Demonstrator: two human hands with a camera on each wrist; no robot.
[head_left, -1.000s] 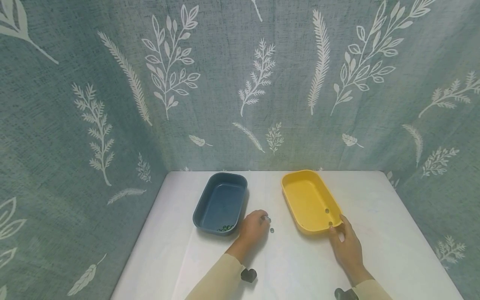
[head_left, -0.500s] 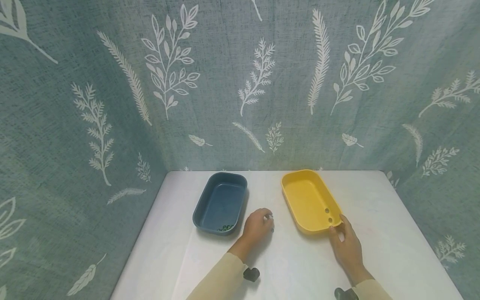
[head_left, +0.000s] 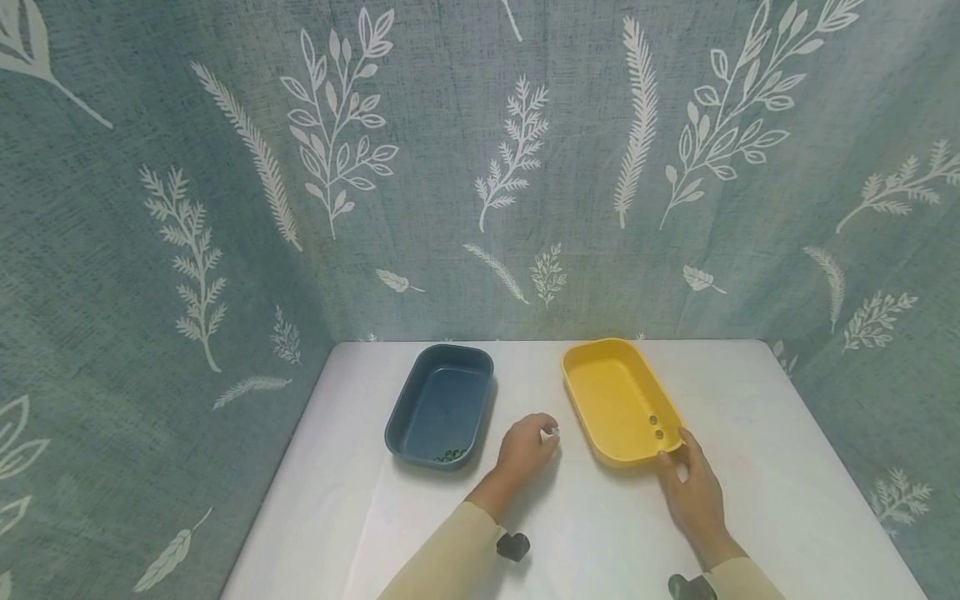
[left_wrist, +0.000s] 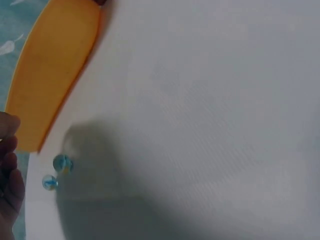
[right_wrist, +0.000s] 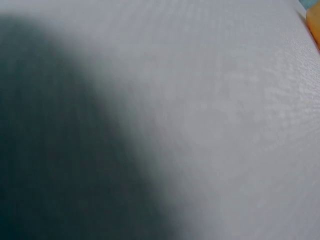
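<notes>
A person's two hands are working over a white counter (head_left: pixel 420 533), seen from a head camera. The landmark is the yellow tray (head_left: pixel 606 392). The left hand (head_left: pixel 527 447) is hovering just left of the yellow tray's near end, fingers curled and pinching what looks like a small glass marble (head_left: pixel 552 431) at the fingertips. The right hand (head_left: pixel 693 492) is resting against the yellow tray's near corner, fingers relaxed and touching its rim.

The marbles are tiny, round, clear glass with blue-green swirls. In the left wrist view two loose marbles (left_wrist: pixel 56 172) are lying on the counter just beside the yellow tray's edge. Two more (head_left: pixel 656 427) are sitting inside it, near its front. Further left of the yellow tray, a dark blue tray (head_left: pixel 420 392) is holding a small cluster of green beads (head_left: pixel 450 455).

Being smooth and round, the pinched marble could probably slip free and roll across the counter.
</notes>
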